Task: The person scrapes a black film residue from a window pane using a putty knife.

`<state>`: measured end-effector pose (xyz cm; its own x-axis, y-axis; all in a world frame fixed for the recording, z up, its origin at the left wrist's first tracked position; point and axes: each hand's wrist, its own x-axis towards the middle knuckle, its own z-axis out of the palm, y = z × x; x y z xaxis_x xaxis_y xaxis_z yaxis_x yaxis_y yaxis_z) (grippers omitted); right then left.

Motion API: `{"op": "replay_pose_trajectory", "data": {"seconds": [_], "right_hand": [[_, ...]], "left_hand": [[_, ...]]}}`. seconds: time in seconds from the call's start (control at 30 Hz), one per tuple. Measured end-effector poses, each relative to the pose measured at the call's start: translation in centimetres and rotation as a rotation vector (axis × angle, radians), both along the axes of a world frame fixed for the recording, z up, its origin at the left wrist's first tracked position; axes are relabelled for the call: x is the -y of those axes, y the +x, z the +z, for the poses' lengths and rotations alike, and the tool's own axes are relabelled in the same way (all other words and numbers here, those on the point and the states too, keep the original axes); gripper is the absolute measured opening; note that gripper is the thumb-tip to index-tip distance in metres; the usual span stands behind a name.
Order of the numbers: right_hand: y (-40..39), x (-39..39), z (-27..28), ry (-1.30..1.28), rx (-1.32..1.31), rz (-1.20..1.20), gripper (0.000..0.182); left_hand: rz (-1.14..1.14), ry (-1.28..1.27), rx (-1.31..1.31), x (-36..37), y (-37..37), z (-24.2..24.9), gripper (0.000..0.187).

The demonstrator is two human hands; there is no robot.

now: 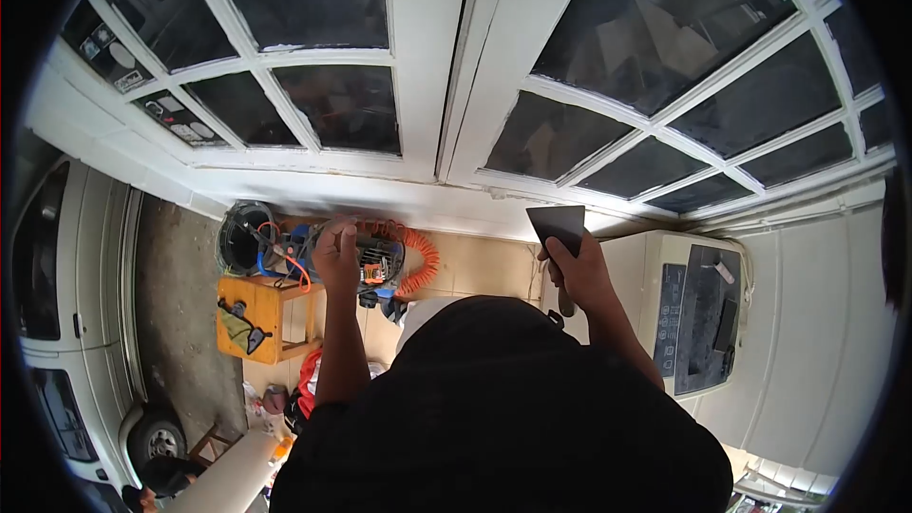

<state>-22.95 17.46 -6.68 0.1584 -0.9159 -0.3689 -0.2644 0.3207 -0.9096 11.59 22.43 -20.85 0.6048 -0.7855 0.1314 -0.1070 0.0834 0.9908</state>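
Note:
My right hand (579, 275) is wrapped round the handle of a putty knife (559, 225). Its wide dark blade points up toward the white double doors (427, 166), and the handle end shows below my fist. My left hand (336, 252) is raised to the left with its fingers curled together; whether anything is pinched in them is hidden. Behind and below that hand are an air compressor (375, 264) and a coiled orange air hose (426, 266), which it appears to hang above rather than touch.
A washing machine (627, 261) stands at the right. To the left are a wooden stool (271, 296) bearing a spray gun (244, 325), a black bucket (237, 237) and a parked vehicle (85, 304). A person's dark-haired head (166, 475) shows at lower left.

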Motion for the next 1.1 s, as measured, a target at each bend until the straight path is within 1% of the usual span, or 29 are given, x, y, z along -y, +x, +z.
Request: {"op": "replay_pose_trajectory", "data": {"seconds": [0.07, 0.1, 0.13, 0.17, 0.2, 0.23, 0.3, 0.33, 0.4, 0.43, 0.47, 0.53, 0.57, 0.63, 0.67, 0.73, 0.77, 0.83, 0.87, 0.93, 0.97, 1.03, 1.07, 1.1], "right_hand": [[-0.4, 0.8, 0.0, -0.056, 0.062, -0.024, 0.015], [-0.6, 1.1, 0.2, -0.076, 0.115, -0.041, 0.015], [-1.0, 1.1, 0.3, -0.074, 0.132, -0.025, 0.015], [-1.5, 1.2, 0.4, -0.077, 0.208, -0.036, 0.014], [-2.2, 1.2, 0.3, -0.075, 0.280, -0.050, 0.014], [-3.3, 1.2, -0.2, -0.064, 0.289, -0.040, 0.014], [-5.9, 1.0, -1.6, -0.063, 0.246, 0.147, 0.013], [-6.9, 0.6, -1.5, -0.055, 0.250, 0.160, 0.013], [-8.6, 0.0, -0.8, 0.008, 0.091, 0.374, 0.018], [-9.3, -0.2, -1.6, -0.024, 0.068, 0.470, 0.027], [-10.0, -0.4, -1.9, -0.033, 0.056, 0.551, 0.030], [-11.2, -0.8, -3.1, 0.021, 0.045, 0.693, 0.036], [-11.8, -0.9, -3.2, 0.038, 0.048, 0.711, 0.036], [-12.2, -1.2, -2.8, 0.038, -0.015, 0.814, 0.040], [-12.3, -1.3, -2.9, 0.041, -0.006, 0.818, 0.040], [-12.5, -1.4, -3.0, 0.061, 0.002, 0.806, 0.042], [-12.6, -1.5, -3.3, 0.056, 0.009, 0.792, 0.042], [-12.6, -1.7, -4.1, 0.042, -0.005, 0.763, 0.039], [-12.6, -1.7, -4.2, 0.033, -0.003, 0.742, 0.039], [-12.5, -2.0, -3.7, 0.067, -0.116, 0.660, 0.035], [-12.5, -2.4, -3.9, 0.067, -0.111, 0.626, 0.035], [-12.5, -3.2, -4.3, 0.023, -0.119, 0.435, 0.029], [-12.5, -3.3, -4.6, 0.011, -0.118, 0.401, 0.029], [-12.4, -3.9, -5.1, -0.031, -0.128, 0.276, 0.028]], "left_hand": [[0.045, -0.146, -0.048, -1.7, -3.6, 0.3, 0.025], [0.078, -0.102, -0.011, -2.1, -6.2, 1.1, 0.039], [-0.004, -0.094, -0.006, -2.6, -7.9, 0.8, 0.026], [-0.046, -0.025, 0.007, -2.9, -10.1, 0.4, 0.024], [-0.093, -0.116, 0.142, -2.6, -12.7, 1.6, 0.020], [-0.181, -0.063, 0.350, -2.8, -14.5, 2.7, 0.016], [-0.402, 0.016, 0.511, -2.9, -18.0, 5.8, 0.018], [-0.391, 0.027, 0.512, -3.0, -19.8, 6.8, 0.018], [-0.563, 0.130, 0.254, -2.5, -22.4, 8.2, 0.022], [-0.568, 0.080, 0.388, -2.5, -23.4, 8.2, 0.028], [-0.504, 0.114, 0.500, -3.1, -24.7, 8.6, 0.025], [-0.522, 0.123, 0.467, -3.9, -26.2, 8.0, 0.023], [-0.507, 0.143, 0.459, -4.6, -26.7, 7.9, 0.023], [-0.503, 0.091, 0.550, -5.5, -26.9, 8.2, 0.027], [-0.500, 0.100, 0.555, -5.7, -26.9, 8.4, 0.027], [-0.491, 0.076, 0.671, -5.7, -26.6, 8.7, 0.031], [-0.504, 0.072, 0.681, -5.6, -26.2, 8.7, 0.031], [-0.541, 0.153, 0.439, -5.1, -25.4, 8.2, 0.033], [-0.560, 0.143, 0.448, -4.6, -24.9, 8.0, 0.033], [-0.615, 0.193, 0.328, -3.5, -23.8, 7.6, 0.034], [-0.648, 0.189, 0.335, -3.0, -23.2, 7.6, 0.034], [-0.796, 0.118, 0.409, -1.6, -21.8, 7.8, 0.030], [-0.826, 0.100, 0.420, -0.8, -20.9, 8.5, 0.030], [-0.882, 0.098, 0.487, -0.2, -20.0, 9.8, 0.030]]}}
